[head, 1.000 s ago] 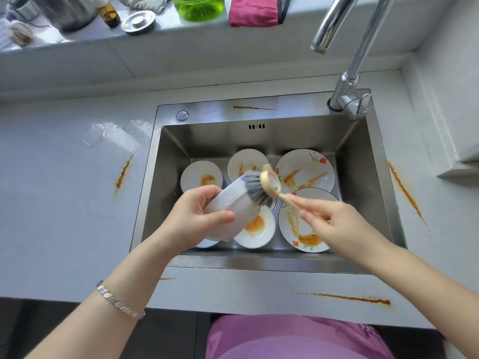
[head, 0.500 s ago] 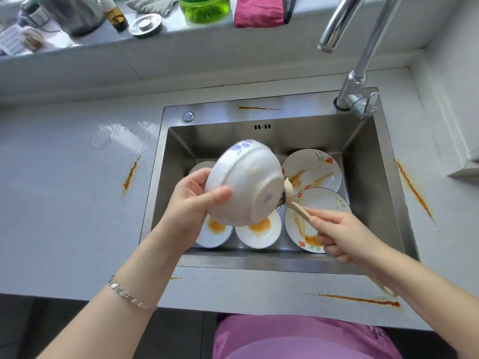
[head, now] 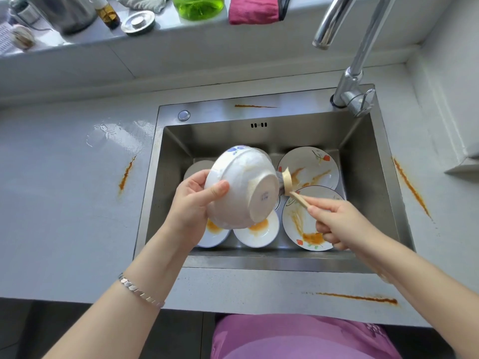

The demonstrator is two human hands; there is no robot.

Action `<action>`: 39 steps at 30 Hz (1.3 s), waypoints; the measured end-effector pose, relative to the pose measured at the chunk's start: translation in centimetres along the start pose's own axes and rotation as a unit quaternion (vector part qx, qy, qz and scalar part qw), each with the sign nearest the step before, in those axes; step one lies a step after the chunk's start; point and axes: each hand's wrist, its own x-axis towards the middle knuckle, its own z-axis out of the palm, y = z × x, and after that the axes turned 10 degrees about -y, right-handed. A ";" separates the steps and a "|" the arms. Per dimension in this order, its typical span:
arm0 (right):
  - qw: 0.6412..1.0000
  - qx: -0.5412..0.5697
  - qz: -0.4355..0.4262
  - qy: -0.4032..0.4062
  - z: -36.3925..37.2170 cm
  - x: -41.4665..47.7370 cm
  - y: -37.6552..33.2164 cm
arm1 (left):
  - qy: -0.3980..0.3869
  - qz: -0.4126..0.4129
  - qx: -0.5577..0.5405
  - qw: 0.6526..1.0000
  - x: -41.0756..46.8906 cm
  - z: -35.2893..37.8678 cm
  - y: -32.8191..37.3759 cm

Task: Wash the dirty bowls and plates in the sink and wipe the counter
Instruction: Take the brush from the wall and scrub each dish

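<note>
White bowl (head: 241, 182): held up over the sink (head: 259, 263), above the dishes lying in it. It is tipped on its side with the foot ring toward me and the mouth turned away, likely so the outside can be scrubbed while drips fall into the basin.
Left grip (head: 193, 203): curled round the bowl's left rim, thumb laid across the outer wall, fingers hidden behind it. A firm hold makes sense on wet china.
Right grip (head: 339, 224): closed round the wooden handle, over the sink's right half. It holds low on the handle, which leaves the head free to reach.
Brush (head: 286, 180): pale round head set against the bowl's right side, beside the foot. The bristles are mostly hidden behind the bowl, so where exactly they touch I cannot tell.
Plates (head: 311, 167): two flowered ones in the sink's right half, smeared orange, unwashed.
Small dishes (head: 256, 234): two at the sink's front, under the bowl, with orange dabs.
Tap (head: 355, 68): rises from the sink's back right corner; no water seen running.
Worktop (head: 64, 203): orange streaks (head: 126, 174) left of, right of and in front of the sink; not yet wiped.
Pink cloth (head: 252, 9): on the sill behind the sink, probably for the wiping.
Stage: early, by my judgement.
</note>
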 end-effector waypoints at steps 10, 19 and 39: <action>0.985 -0.091 -0.139 0.049 4.6 0.8 1.5 | 0.242 -0.041 -0.248 0.937 4.0 1.8 -0.2; 0.969 -0.162 -0.174 0.059 6.3 -1.0 1.9 | 0.238 -0.121 -0.316 0.910 4.1 2.9 -1.6; 0.963 -0.243 -0.084 0.083 1.2 2.8 1.4 | 0.119 -0.173 0.096 0.973 2.8 2.9 -2.1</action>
